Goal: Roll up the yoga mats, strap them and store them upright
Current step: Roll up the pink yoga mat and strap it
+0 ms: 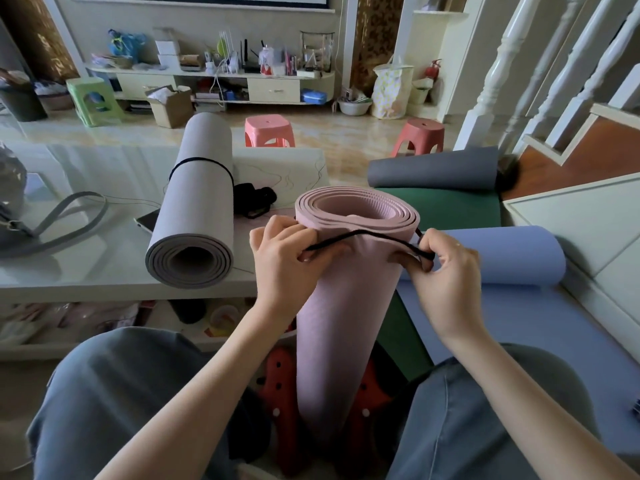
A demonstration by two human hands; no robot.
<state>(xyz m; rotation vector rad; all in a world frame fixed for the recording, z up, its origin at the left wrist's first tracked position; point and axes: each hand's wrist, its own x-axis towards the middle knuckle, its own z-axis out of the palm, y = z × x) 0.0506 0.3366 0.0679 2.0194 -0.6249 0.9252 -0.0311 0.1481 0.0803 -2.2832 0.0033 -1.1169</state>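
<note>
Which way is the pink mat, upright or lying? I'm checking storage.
Upright: the pink mat stands on end between the person's knees, spiral end facing up.

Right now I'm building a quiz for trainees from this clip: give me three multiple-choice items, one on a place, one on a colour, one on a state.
1. Where does the grey rolled mat lie?
A. on the white table
B. on the stairs
C. on a stool

2. What colour is the strap being fitted to the pink mat?
A. white
B. black
C. red

3. How does the pink mat stand?
A. unrolled flat
B. half rolled on the floor
C. rolled, upright between the knees

Answers:
1 A, it rests on the white table.
2 B, a black band runs between the left hand and right hand.
3 C, its coiled end faces up and both hands pinch the strap round it.
</note>
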